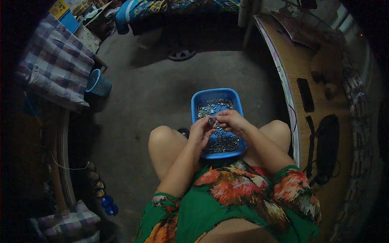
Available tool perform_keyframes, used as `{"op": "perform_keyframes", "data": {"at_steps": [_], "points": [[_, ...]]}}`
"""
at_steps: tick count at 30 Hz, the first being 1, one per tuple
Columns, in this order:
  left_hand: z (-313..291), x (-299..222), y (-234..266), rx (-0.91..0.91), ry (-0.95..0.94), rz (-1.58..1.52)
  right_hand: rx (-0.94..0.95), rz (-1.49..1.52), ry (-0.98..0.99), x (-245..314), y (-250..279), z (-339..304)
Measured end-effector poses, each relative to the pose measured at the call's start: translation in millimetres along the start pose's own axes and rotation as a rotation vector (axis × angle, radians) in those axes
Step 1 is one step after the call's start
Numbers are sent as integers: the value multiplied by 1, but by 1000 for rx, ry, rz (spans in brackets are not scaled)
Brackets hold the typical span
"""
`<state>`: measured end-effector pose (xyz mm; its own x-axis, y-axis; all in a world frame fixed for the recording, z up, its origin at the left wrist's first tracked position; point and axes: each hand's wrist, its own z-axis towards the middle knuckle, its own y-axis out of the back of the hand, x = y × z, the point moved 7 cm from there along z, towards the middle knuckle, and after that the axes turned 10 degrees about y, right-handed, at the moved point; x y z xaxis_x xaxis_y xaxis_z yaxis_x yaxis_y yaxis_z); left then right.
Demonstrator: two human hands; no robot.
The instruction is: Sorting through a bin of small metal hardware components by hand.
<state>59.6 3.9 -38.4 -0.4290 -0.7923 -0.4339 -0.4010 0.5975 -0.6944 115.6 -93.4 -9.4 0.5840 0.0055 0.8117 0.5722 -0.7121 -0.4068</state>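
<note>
A blue plastic basket (217, 91) rests between my knees, with many small shiny metal pieces (222, 145) scattered over its bottom. My left hand (201, 130) is over the basket's left side, its fingers closed around a small dark piece (211, 121). Close against it, my right hand (233, 122) has its thumb and fingers pinched together at that piece. Whatever sits in the right fingertips is too small to make out. Both hands partly cover the pieces in the middle of the basket.
Along the right runs a wooden board (291, 69) bearing a flat black object (305, 95) and a black bag (327, 139). A blue bin (98, 83) stands on the floor beside a checked cloth (56, 60). Several round things (106, 201) lie lower left.
</note>
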Motion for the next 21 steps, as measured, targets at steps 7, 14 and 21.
{"op": "perform_keyframes", "data": {"at_steps": [7,14,21], "points": [[4,3,5,-9,-15,-63,-24,-124,42,0,-1,2],[1,0,-4,36,-27,-33,-54,-226,87,-3,10,7],[0,3,-3,4,6,-74,-46,-174,93,3,5,3]]}}
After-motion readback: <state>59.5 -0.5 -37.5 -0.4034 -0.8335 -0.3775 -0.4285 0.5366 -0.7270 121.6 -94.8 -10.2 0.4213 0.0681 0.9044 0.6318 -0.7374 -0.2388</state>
